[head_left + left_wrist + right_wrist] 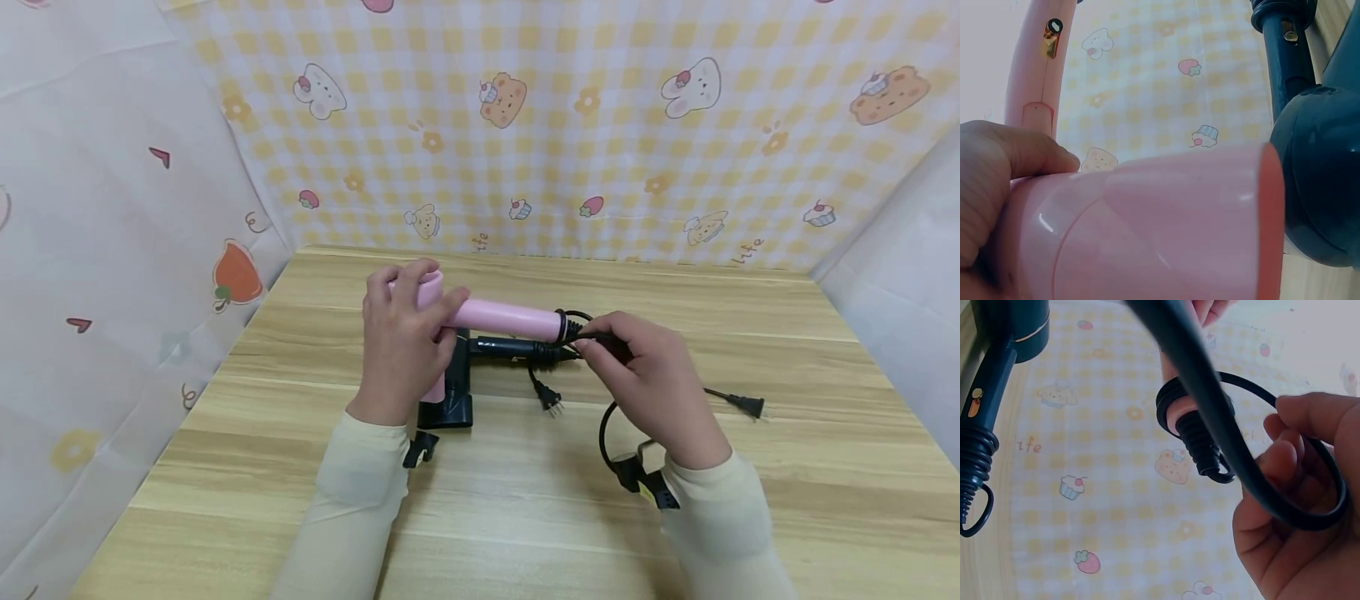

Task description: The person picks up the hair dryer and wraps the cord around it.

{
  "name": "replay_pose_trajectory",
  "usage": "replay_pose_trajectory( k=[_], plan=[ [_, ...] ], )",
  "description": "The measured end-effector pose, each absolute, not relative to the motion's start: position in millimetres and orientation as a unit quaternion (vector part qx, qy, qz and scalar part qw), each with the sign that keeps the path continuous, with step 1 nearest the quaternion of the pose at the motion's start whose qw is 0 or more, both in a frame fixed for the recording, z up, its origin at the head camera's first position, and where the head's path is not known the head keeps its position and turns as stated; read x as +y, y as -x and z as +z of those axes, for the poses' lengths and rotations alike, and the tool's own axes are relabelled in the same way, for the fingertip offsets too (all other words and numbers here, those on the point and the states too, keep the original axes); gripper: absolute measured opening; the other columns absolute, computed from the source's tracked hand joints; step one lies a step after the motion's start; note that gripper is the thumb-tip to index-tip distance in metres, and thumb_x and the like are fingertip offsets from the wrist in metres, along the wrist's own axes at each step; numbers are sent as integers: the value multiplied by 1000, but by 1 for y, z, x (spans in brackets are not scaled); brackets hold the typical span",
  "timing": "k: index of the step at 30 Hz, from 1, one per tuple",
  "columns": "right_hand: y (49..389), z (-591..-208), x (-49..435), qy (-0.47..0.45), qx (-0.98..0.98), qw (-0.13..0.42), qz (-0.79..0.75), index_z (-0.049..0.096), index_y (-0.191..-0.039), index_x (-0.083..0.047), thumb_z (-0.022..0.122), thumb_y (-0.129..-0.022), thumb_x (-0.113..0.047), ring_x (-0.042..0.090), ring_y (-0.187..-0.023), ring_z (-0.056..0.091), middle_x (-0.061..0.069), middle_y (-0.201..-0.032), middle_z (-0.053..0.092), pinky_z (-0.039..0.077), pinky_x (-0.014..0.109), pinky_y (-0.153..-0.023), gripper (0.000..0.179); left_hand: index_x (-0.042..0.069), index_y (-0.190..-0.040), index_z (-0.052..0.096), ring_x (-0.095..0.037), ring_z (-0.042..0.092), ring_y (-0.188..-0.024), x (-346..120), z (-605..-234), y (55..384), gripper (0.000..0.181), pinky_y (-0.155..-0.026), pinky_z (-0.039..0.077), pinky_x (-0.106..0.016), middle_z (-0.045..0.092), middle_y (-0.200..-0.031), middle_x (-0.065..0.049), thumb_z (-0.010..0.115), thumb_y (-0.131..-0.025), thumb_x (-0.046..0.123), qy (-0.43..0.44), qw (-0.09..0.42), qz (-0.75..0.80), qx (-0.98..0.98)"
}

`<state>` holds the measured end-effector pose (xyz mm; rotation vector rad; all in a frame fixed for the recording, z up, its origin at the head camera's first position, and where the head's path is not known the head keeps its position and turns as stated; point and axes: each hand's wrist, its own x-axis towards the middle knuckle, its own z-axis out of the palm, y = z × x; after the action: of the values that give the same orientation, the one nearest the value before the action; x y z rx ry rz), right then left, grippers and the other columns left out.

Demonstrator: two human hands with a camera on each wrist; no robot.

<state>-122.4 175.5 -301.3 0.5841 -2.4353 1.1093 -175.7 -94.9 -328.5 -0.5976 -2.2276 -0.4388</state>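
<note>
Yellow-checked cloth, printed "life", stands behind the wooden surface. A pink hair dryer is held over it, handle running left to right, cord end rightward, barrel crosswise, near a dark hair dryer. The left hand grips the pink barrel; the right hand pinches its black cord.

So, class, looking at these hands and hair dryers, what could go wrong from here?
The black cord, looped round the pink hair dryer, could spring loose if the right hand lets go. If the left hand slips, that dryer might knock the dark hair dryer close by.
</note>
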Motion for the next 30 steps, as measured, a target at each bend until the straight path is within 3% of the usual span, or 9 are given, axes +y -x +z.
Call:
replay_pose_trajectory(
  k=[8, 23, 30],
  plan=[
    [127, -304, 177, -185, -867, 248, 392, 70, -97, -6, 72, -88, -1, 12, -59, 46, -2, -74, 54, 36, 19, -53, 11, 19, -109, 77, -42, 38, -115, -96, -327, 175, 33, -84, 40, -56, 49, -132, -13, 76, -78, 6, 256, 388, -160, -871],
    [134, -308, 180, -150, -857, 272, 411, 69, -110, -2, 66, -93, -3, 14, -71, 48, 2, -85, 57, 38, 19, -61, 17, 20, -104, 77, -42, 40, -112, -92, -322, 172, 30, -83, 41, -56, 53, -128, -14, 74, -78, 6, 304, 414, -179, -839],
    [136, -309, 186, -130, -850, 258, 441, 68, -111, -2, 64, -96, -7, 13, -73, 52, 2, -92, 62, 40, 18, -62, 17, 19, -102, 76, -43, 40, -114, -92, -318, 169, 29, -86, 40, -57, 53, -128, -14, 76, -77, 5, 318, 423, -193, -826]
  ],
)
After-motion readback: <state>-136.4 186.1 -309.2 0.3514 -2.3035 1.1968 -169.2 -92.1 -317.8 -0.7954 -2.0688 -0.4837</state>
